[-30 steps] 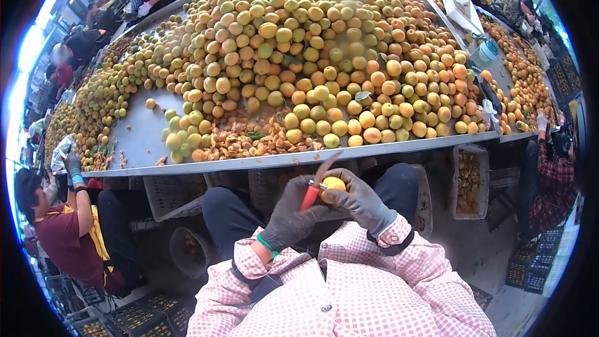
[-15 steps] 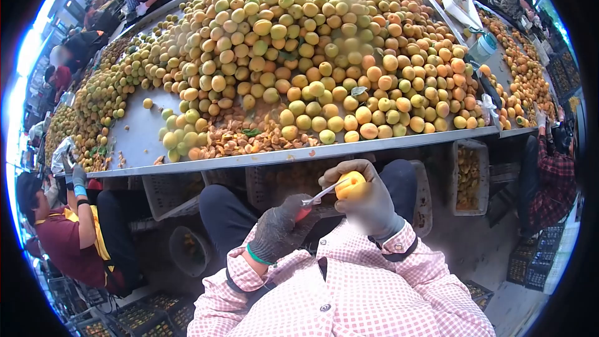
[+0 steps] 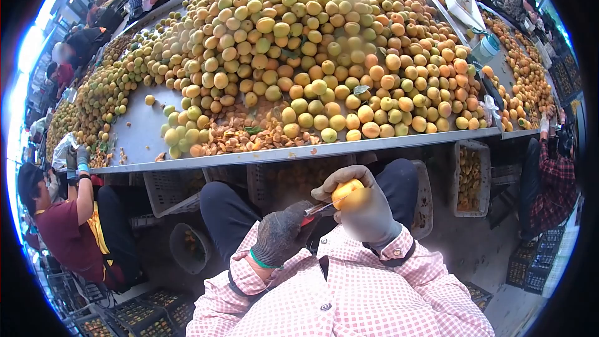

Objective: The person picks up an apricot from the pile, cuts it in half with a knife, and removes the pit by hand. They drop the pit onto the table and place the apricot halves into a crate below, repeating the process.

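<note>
My left hand point(image 3: 279, 236), in a dark knit glove, is closed around the red handle of a small knife point(image 3: 318, 209) with a thin metal blade. The blade reaches the lower left side of a yellow-orange apricot point(image 3: 347, 191). My right hand point(image 3: 369, 217), in a grey glove, grips that apricot between thumb and fingers; its palm is blurred. Both hands are above my lap, just short of the table's metal edge point(image 3: 293, 157). On the table ahead lies a large heap of apricots point(image 3: 299, 43), with a pile of split apricot pieces point(image 3: 249, 139) near the edge.
Crates point(image 3: 471, 178) of fruit stand under the table and to the right. A bucket point(image 3: 189, 248) is on the floor at left. A person in a maroon shirt point(image 3: 68, 234) sits at left, another in plaid point(image 3: 557, 175) at right. A lidded jug point(image 3: 485, 48) stands on the table.
The knife has shifted from the apricot's cut upper face to its lower left side. My right hand has turned the apricot and moved slightly down; the left hand's grip has rolled a little.
</note>
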